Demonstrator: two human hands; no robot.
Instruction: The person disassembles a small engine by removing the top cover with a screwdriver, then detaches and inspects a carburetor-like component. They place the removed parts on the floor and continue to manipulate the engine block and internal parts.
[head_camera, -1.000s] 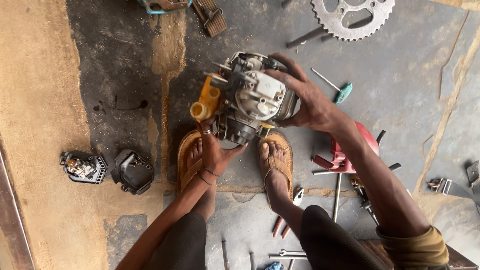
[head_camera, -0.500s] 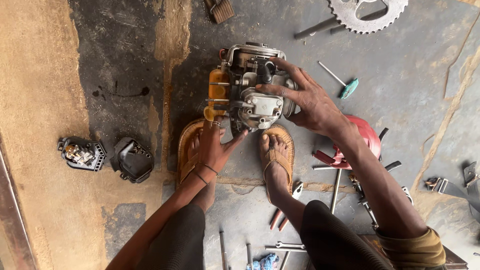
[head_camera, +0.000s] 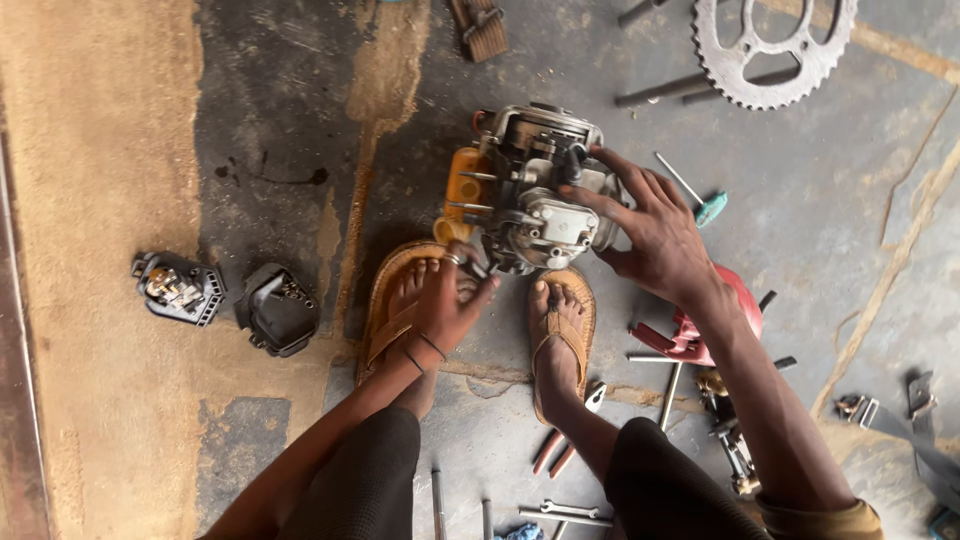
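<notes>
1. The grey metal engine block with the orange side part (head_camera: 530, 195) sits on the stained concrete floor (head_camera: 800, 200), just beyond the person's two brown sandals (head_camera: 565, 330).
2. The right hand (head_camera: 650, 230) lies flat on the engine's near right side, fingers spread wide, bracing it.
3. The left hand (head_camera: 445, 300) reaches for the engine's lower left edge, fingers curled and pinching something small there; what it is, I cannot tell.
4. To do this well, I'd judge: keep that bracing palm firm so the engine doesn't rock.
5. Beyond the engine to the right lies a toothed steel sprocket (head_camera: 775, 50); a green-handled screwdriver (head_camera: 695, 195) is just right of it.
</notes>
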